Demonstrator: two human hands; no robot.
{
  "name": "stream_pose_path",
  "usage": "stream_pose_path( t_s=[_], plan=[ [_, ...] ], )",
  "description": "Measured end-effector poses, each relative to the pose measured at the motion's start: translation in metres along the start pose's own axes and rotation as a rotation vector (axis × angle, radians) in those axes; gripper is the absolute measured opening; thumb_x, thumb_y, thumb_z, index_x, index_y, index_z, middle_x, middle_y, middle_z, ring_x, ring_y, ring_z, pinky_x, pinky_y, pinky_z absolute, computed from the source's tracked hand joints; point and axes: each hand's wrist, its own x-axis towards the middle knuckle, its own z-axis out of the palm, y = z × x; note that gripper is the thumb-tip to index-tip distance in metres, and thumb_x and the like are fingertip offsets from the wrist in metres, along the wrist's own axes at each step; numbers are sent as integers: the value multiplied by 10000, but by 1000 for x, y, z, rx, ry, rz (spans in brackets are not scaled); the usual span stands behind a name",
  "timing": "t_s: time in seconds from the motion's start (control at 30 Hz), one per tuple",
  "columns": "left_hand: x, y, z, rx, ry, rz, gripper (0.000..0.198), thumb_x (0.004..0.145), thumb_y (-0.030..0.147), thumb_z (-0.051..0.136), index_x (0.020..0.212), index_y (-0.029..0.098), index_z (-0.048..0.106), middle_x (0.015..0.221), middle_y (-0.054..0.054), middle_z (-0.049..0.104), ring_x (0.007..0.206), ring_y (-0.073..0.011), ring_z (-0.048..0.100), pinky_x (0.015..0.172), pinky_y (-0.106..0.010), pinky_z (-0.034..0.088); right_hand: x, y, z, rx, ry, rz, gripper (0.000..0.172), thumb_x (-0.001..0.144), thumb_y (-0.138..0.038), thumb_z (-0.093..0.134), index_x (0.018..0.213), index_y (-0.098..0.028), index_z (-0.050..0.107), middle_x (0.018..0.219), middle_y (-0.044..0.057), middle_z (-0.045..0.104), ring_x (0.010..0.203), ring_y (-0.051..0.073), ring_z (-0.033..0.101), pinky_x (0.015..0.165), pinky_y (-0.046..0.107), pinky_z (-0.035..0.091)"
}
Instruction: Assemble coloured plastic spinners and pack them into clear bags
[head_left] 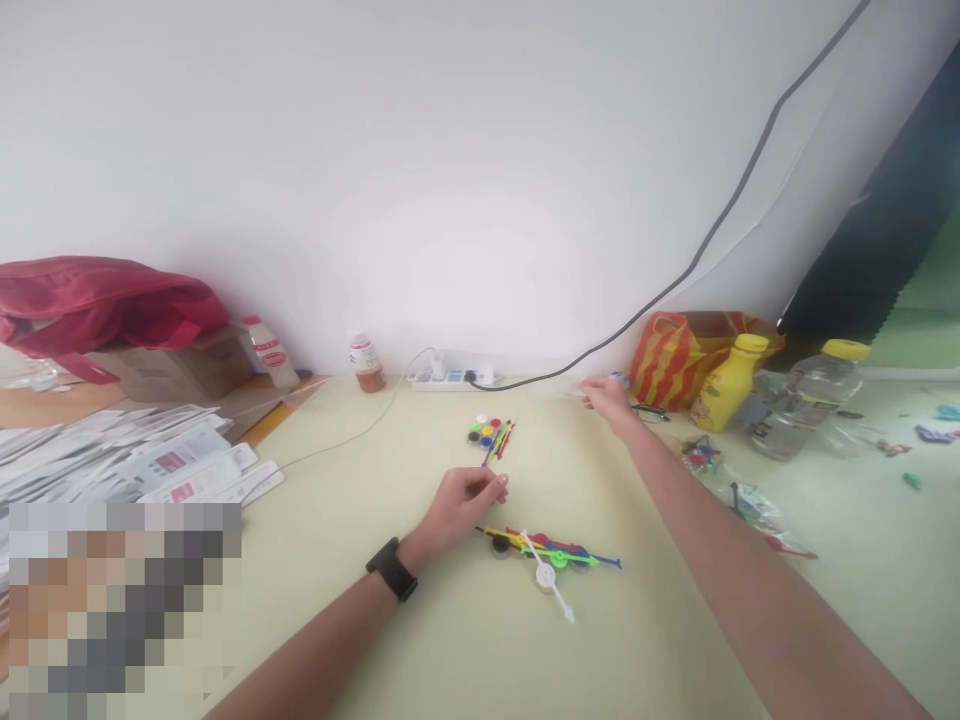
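My left hand [471, 500], with a black band on its wrist, hovers over the table with its fingers curled closed; whatever they hold, if anything, is hidden. Just past it lie small coloured discs [486, 432] and a few thin coloured pointers [501, 440]. Nearer me is a cluster of arrow-shaped spinner pointers with round hubs, among them a white spinner arrow [546, 577], a green spinner arrow [561, 558] and a black hub [500, 544]. Stretched toward the wall, my right hand [606, 402] has its fingertips pinched at what looks like a clear plastic bag [561, 388].
A power strip [454, 376] with a dark cable lies along the wall. At right stand a striped bag [667, 360], a yellow bottle [729, 385], a clear bottle [802, 405] and small bagged parts [701, 453]. Papers [150, 455] and a drink bottle [367, 362] are left.
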Motion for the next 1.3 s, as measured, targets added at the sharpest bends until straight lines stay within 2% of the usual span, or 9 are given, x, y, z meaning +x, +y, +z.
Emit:
stream_pose_path(
  t_s=[0.2,0.4,0.57,0.7,0.87,0.97,1.07,1.13,1.3],
  plan=[
    [-1,5,0,25,25,4,472,961,556,589,751,158,729,755,-64,745,712,-194,655,660,-282,490,-16,-4,-37,-98,110,-49,249,677,-371,712,801,-156,739,791,78,714,758,227,637,665,319,506],
    [-1,15,-2,130,141,107,427,982,534,572,824,173,735,819,-50,744,754,-184,642,693,-281,486,-49,-22,-76,-182,-15,-48,280,733,-464,680,653,-197,647,547,-19,530,564,171,510,553,293,399],
    [10,54,-6,154,58,182,476,919,532,681,1306,257,639,1231,-82,705,1035,-222,657,857,-327,523,-65,-55,-71,-280,-68,-100,476,817,-578,639,539,-216,502,496,-32,412,527,148,421,530,293,326],
    [32,88,-5,173,-38,190,618,885,565,708,1417,277,582,1416,-113,618,1197,-281,622,938,-378,526,-79,-84,-53,-329,-83,-154,590,848,-597,633,491,-228,341,480,-37,318,507,124,340,515,300,273],
    [61,98,-4,200,-115,234,429,837,554,752,1081,202,772,1024,-102,781,895,-266,724,757,-356,567,-102,-114,-50,-295,-154,-300,598,896,-694,575,560,-205,503,536,-15,446,537,133,416,517,290,319],
    [70,93,-13,13,-116,180,358,877,505,727,934,155,768,868,-101,783,774,-231,736,680,-330,583,-105,-117,-61,-181,-226,-339,491,881,-700,614,844,-216,687,860,34,677,753,176,586,619,268,443],
    [72,89,-26,-160,-77,137,360,828,473,794,947,136,745,891,-108,785,836,-245,761,744,-344,605,-100,-110,-69,-47,-360,-237,540,824,-675,711,1162,-254,690,1194,86,693,991,228,647,751,293,524],
    [72,86,-31,-230,-68,126,367,816,464,812,952,133,729,915,-113,786,879,-256,769,780,-355,608,-96,-106,-66,103,-459,-185,556,824,-640,730,1209,-243,666,1169,97,706,989,226,664,800,321,544],
    [68,81,-35,-251,-73,118,330,818,443,818,888,143,700,929,-115,791,938,-261,764,832,-371,598,-95,-109,-54,268,-447,-276,377,803,-556,771,815,-191,678,758,24,660,717,152,593,704,291,513]
  ],
)
